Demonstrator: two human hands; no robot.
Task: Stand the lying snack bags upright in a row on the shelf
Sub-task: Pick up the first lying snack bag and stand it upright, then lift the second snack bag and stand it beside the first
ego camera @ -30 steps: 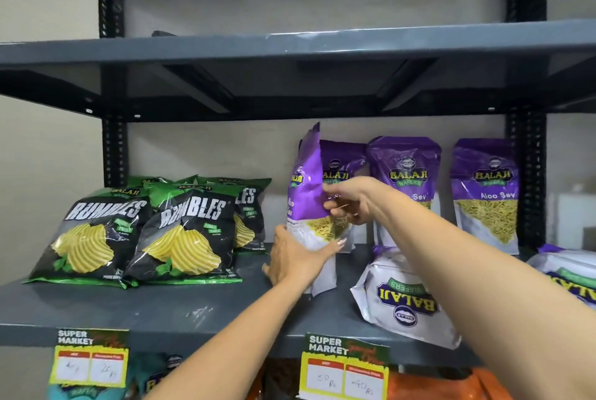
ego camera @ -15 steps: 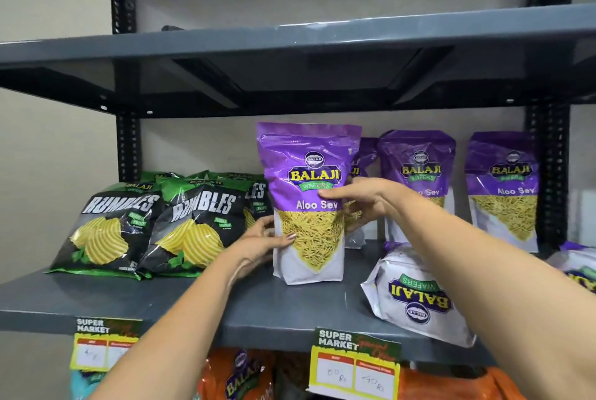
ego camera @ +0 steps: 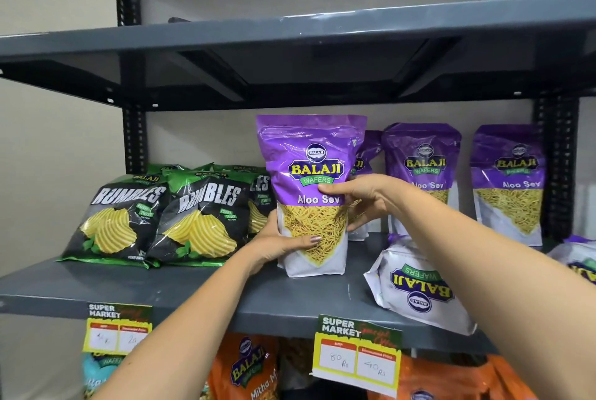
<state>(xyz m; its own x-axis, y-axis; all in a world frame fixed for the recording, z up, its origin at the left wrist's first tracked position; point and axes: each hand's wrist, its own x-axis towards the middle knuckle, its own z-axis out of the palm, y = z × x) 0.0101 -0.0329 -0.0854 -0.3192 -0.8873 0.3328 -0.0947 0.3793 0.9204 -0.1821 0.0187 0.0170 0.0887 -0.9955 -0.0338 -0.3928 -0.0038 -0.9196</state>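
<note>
A purple Aloo Sev bag [ego camera: 311, 167] stands upright, facing me, on the grey shelf [ego camera: 200, 294]. My left hand [ego camera: 279, 243] grips its lower left side and my right hand [ego camera: 358, 198] holds its right edge at mid height. Behind it, three more purple bags stand upright: one partly hidden [ego camera: 366, 157], one in the middle [ego camera: 422, 161] and one at the right [ego camera: 509, 180]. A lying Aloo Sev bag [ego camera: 419, 290] rests flat on the shelf at the front right, and another lying bag [ego camera: 577, 262] is cut off at the right edge.
Black and green Rumbles chip bags [ego camera: 200, 215] lean in a group at the shelf's left. Price tags [ego camera: 359, 357] hang from the front edge. An upper shelf [ego camera: 290, 28] runs overhead. Orange bags [ego camera: 248, 367] fill the shelf below.
The purple bag was turned from edge-on to face me and set upright on the shelf. My left hand moved from its base to its lower left side.
</note>
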